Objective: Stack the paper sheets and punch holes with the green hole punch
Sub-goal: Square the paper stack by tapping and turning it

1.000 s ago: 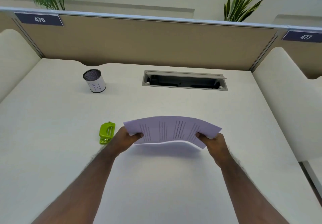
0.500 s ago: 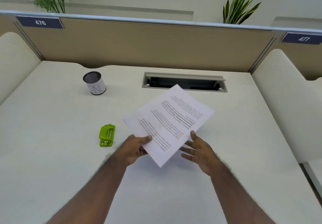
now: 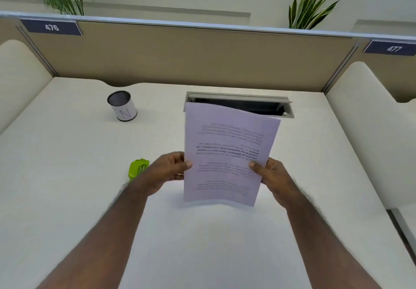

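Both hands, left hand (image 3: 167, 171) and right hand (image 3: 273, 176), grip the paper sheets (image 3: 227, 153) upright on the desk (image 3: 67, 176); green hole punch (image 3: 137, 169) apparently unused.

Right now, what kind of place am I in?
Most likely a shared office with numbered cubicle desks. A fabric partition runs behind the desk, carrying the number plates 476 and 477, and a cable hatch is set into the desk top.
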`<act>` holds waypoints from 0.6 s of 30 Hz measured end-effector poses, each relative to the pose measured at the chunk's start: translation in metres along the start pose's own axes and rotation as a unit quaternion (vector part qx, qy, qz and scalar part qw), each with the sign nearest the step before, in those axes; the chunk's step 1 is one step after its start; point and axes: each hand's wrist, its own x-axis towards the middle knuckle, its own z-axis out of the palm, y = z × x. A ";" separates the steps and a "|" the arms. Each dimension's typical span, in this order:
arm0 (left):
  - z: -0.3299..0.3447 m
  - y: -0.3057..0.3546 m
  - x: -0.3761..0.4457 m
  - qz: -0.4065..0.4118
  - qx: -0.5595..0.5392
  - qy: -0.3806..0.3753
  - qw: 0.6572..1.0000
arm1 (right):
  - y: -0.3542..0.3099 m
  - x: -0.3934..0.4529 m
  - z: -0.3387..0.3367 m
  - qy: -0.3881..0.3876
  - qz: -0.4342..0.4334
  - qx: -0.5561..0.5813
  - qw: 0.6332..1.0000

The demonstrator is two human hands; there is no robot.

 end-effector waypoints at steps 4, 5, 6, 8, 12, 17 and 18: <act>0.021 0.023 0.004 0.106 0.014 0.028 0.994 | -0.012 -0.005 0.010 -0.016 -0.059 -0.016 0.998; 0.025 0.025 0.005 0.125 0.019 0.035 0.991 | -0.014 -0.005 0.012 -0.014 -0.071 -0.016 0.997; 0.027 0.027 0.006 0.136 0.026 0.045 0.989 | -0.015 -0.005 0.012 -0.011 -0.079 -0.016 0.997; 0.029 0.024 0.008 0.141 0.046 0.073 0.986 | -0.012 -0.003 0.012 0.000 -0.084 -0.017 0.996; 0.031 0.000 0.010 0.112 0.103 0.104 0.983 | 0.013 -0.002 0.014 0.036 -0.053 -0.034 0.997; 0.031 -0.006 0.009 0.096 0.121 0.122 0.981 | 0.022 0.000 0.011 0.046 -0.046 -0.054 0.996; 0.032 -0.006 0.010 0.093 0.122 0.124 0.980 | 0.022 0.001 0.011 0.045 -0.048 -0.054 0.996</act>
